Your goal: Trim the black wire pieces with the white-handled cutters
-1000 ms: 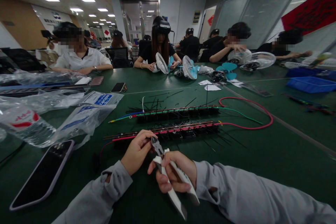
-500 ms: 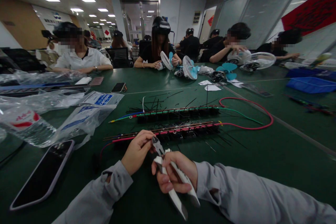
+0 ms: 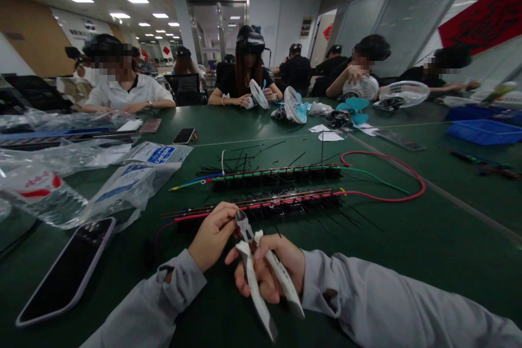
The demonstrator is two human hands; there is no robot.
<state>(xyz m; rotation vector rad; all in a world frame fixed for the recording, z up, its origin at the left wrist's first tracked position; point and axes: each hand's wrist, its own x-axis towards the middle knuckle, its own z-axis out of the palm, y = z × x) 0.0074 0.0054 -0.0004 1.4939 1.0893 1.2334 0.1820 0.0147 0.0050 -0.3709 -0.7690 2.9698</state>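
White cutters, pointing away, axis slanting left — right grip clamped on handles; left grip — can't tell

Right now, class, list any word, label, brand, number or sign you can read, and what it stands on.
Nothing reads clearly.
Bottle: red lettering, too blurred to read.
Plastic bag: white lettering on blue, too blurred.
Wall sign: characters and a logo, too small.
Red banner: dark strokes, unreadable.
Pliers in the right hand: handle marks, too small.
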